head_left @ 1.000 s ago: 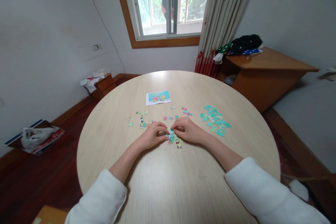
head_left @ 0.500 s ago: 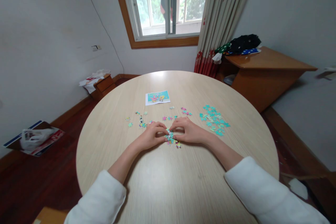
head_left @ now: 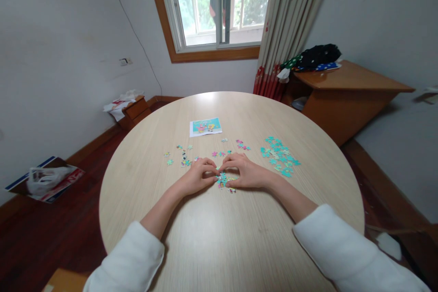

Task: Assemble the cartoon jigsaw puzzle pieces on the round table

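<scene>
A small cluster of jigsaw puzzle pieces (head_left: 222,180), teal with pink and yellow bits, lies between my two hands near the middle of the table. My left hand (head_left: 201,176) grips the cluster's left side, thumb low and index finger higher. From the right, my right hand (head_left: 244,171) curls over the same pieces, its index finger at the top edge and its thumb at the lower right. The fingertips partly cover the pieces, so single joins cannot be made out. Just beyond the hands lie pink and teal loose pieces (head_left: 221,153).
A pile of teal pieces (head_left: 278,155) spreads to the right on the round table (head_left: 212,246). Scattered pieces (head_left: 184,156) lie on the left. Farther back rests a picture sheet (head_left: 205,127). A wooden desk (head_left: 356,77) bearing cloths stands beyond the table at the right.
My right thumb has shifted slightly down and right along the cluster, and more of the teal pieces show. My left hand stays almost where it was.
</scene>
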### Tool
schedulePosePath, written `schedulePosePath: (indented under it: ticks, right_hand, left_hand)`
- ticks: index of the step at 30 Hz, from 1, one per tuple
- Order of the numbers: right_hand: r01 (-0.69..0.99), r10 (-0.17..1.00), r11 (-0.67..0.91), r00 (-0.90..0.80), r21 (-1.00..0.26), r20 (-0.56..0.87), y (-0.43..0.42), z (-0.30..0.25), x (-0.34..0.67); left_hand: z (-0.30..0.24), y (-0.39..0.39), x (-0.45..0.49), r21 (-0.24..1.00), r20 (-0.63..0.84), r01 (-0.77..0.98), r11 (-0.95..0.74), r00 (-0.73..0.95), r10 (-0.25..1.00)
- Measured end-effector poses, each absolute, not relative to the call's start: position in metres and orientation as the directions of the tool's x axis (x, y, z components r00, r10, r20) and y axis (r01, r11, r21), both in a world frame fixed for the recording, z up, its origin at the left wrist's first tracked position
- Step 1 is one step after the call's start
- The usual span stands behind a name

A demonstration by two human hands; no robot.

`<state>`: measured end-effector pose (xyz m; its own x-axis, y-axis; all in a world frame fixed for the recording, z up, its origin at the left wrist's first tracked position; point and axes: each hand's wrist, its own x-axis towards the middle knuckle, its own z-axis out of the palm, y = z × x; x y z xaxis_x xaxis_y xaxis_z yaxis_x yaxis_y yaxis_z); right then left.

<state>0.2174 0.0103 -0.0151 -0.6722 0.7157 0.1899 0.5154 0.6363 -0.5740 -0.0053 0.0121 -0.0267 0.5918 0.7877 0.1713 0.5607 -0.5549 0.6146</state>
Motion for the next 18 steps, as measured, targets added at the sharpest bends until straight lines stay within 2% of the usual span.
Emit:
schedulePosePath:
  ticks: [18]
  right_hand:
    - [0.521,0.722,0.627,-0.668,-0.579,0.181,0.0095,-0.0142,0.216]
  left_hand:
    - [-0.0267,0.0113,-0.0053,0.601,0.192,0.564,-0.566,0.585,0.788]
